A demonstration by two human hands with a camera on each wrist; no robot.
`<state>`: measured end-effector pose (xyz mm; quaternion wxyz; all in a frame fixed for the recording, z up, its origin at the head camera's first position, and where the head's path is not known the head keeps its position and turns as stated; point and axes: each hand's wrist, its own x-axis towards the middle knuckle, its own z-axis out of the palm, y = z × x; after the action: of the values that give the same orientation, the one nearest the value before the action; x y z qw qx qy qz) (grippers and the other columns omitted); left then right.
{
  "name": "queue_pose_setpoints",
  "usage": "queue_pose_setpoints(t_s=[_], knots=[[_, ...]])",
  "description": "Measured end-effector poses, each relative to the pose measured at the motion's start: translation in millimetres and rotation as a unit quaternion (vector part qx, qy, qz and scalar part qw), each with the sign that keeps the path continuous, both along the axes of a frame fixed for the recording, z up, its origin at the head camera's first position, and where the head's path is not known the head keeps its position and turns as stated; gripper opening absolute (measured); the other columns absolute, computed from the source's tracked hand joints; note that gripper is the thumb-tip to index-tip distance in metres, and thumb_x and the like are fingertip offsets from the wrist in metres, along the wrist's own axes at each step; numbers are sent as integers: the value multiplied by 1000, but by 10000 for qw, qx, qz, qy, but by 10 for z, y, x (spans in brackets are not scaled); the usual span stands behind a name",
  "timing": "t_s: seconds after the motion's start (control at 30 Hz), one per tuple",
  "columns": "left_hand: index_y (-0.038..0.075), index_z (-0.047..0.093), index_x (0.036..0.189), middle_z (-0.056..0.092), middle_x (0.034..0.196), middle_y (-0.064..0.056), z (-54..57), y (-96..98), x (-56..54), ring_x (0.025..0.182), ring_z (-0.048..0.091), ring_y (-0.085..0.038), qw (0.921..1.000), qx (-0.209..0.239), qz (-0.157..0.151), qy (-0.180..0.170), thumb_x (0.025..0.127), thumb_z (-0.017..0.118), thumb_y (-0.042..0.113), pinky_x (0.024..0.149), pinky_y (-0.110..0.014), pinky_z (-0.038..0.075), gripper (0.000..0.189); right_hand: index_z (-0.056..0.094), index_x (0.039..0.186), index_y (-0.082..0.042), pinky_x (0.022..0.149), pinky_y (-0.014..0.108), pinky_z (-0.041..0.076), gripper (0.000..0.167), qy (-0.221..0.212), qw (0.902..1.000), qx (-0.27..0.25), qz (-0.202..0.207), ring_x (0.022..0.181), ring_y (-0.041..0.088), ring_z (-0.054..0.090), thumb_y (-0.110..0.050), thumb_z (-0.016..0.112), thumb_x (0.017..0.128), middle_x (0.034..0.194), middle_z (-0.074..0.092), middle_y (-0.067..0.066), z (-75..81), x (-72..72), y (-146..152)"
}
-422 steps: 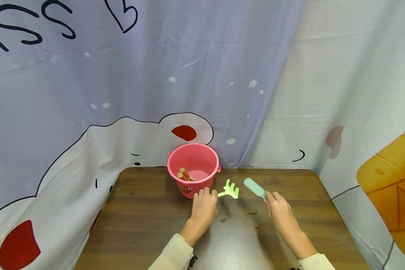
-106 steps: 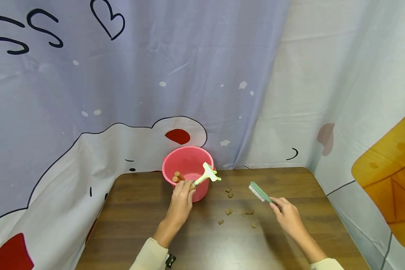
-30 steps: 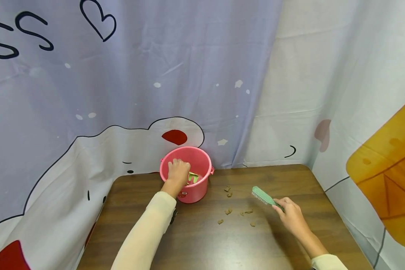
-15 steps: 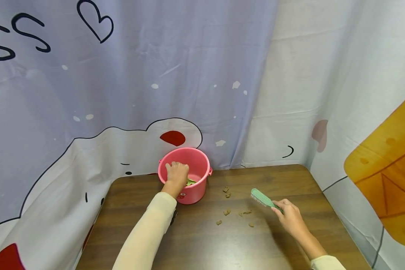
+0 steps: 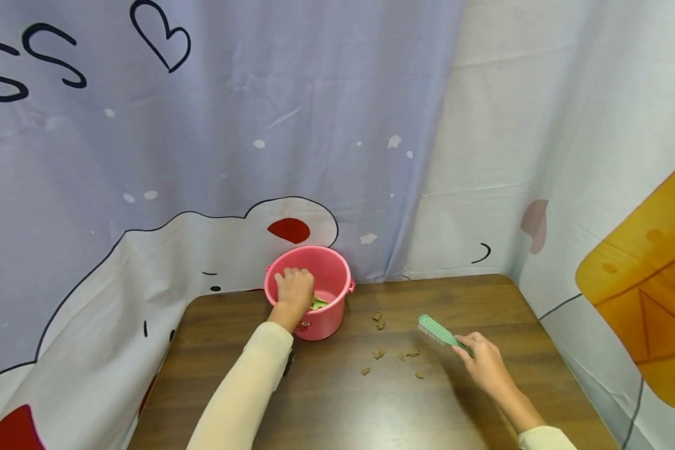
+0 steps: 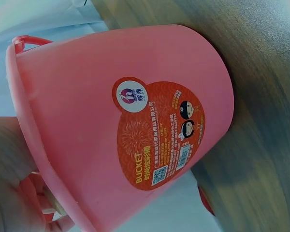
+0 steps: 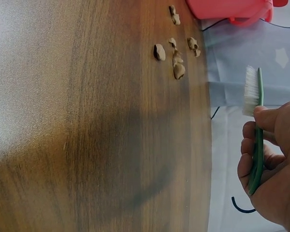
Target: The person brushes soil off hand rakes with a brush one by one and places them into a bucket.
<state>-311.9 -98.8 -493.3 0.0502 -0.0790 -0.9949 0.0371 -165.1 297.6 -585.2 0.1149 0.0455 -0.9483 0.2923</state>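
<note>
My left hand point(image 5: 295, 289) reaches over the near rim into the pink bucket point(image 5: 332, 319). Its fingers curl around a wooden handle point(image 6: 54, 202), part of which shows in the left wrist view. The light green head of the small hand rake point(image 5: 317, 304) peeks out beside that hand, low inside the bucket; the rest is hidden. Over the table's right side, my right hand point(image 5: 484, 361) grips a green brush point(image 5: 437, 329) by its handle. White bristles point(image 7: 252, 92) show in the right wrist view, and the brush is clear of the tabletop.
Several brown crumbly bits point(image 5: 379, 354) lie scattered on the wooden table point(image 5: 230, 375), between the bucket and the brush. Behind the table's far edge hangs a printed curtain point(image 5: 315, 156), close to the bucket.
My left hand has taken the rake from beside the bucket down into it; in the last second the rake's head sank slightly lower. My right hand still holds the brush, now bristles down.
</note>
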Motion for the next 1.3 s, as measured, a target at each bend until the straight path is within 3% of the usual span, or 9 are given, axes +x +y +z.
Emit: queue_pose_setpoints(t_s=[0.23,0.43,0.63,0.8,1.07,1.17,1.3], knots=[[-2,68,113,69,105,-22,-3,-50,11,105,61,-39,9997,184,31,133,81,85,22,95,-62,48,44,70,120,8,69,35,53,32,25,10000,-10,-13,84,22,65,-6,75,91,102,69,14,-10,10,12],[-5,66,111,66,103,-22,17,-102,66,103,61,-40,9976,387,-92,575,81,80,17,90,-61,50,39,70,119,10,66,30,53,33,127,9999,-74,-70,81,20,63,-5,75,91,101,69,16,-20,25,16],[-4,65,112,64,105,-21,41,-157,180,103,58,-37,9913,608,-364,1110,91,74,25,88,-56,51,36,70,114,12,70,42,58,31,549,9983,-26,-189,83,30,68,1,77,87,98,69,19,-78,51,13],[-1,62,112,63,106,-20,45,-217,314,103,57,-36,9810,865,-651,1607,94,72,27,87,-54,50,35,68,114,13,74,49,60,30,697,9970,72,-332,87,39,70,1,76,87,100,68,26,-150,84,12],[0,62,115,62,105,-18,-52,-280,559,101,56,-38,9547,1396,-1167,2354,93,73,21,81,-53,45,33,66,110,15,71,51,58,30,900,9942,48,-586,83,37,69,2,78,86,95,68,25,-283,171,-15],[-1,63,117,62,105,-18,-87,-296,643,101,56,-38,9475,1553,-1328,2460,94,71,18,81,-52,43,31,64,114,15,70,48,59,33,641,9960,-65,-619,83,35,69,0,77,87,95,68,23,-300,225,-35],[-1,65,114,62,102,-16,-136,-327,745,99,56,-37,9375,1643,-1552,2648,94,69,14,78,-50,42,25,62,120,14,66,35,57,35,-118,9973,-316,-654,81,28,66,-5,72,93,97,68,21,-299,300,-61]])
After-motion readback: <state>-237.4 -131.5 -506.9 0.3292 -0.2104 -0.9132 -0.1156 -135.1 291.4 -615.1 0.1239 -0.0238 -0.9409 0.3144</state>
